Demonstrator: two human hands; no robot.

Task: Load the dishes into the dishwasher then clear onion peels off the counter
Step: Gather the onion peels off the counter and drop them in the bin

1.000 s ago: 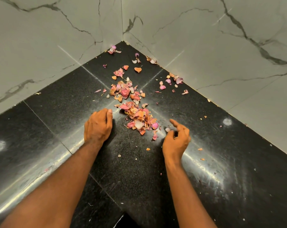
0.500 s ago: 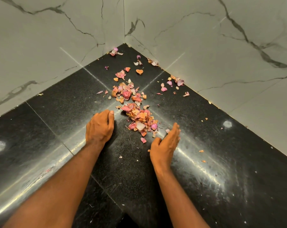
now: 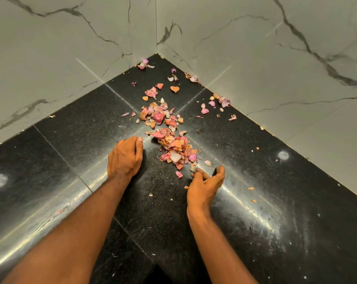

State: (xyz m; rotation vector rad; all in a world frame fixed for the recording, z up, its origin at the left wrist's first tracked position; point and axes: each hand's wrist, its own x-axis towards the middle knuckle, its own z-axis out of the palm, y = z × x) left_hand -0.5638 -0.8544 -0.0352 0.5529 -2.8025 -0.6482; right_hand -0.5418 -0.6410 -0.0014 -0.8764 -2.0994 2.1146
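Note:
Pink and orange onion peels (image 3: 174,146) lie in a loose heap in the corner of the black granite counter (image 3: 71,140). More scattered peels (image 3: 214,104) lie further back toward the walls. My left hand (image 3: 125,157) rests cupped on the counter, its edge just left of the heap, holding nothing. My right hand (image 3: 206,184) sits just below and right of the heap, palm turned up and inward, fingers loosely curled, empty. A few stray peels lie right by its fingertips.
Two white marble walls (image 3: 255,58) meet in the corner behind the peels. Small peel crumbs (image 3: 251,188) dot the counter to the right. Bright light glare streaks across the polished surface.
My right hand has swept in toward the heap from the right, first flat on edge, now turned palm up with curled fingers. The left hand has stayed put beside the heap.

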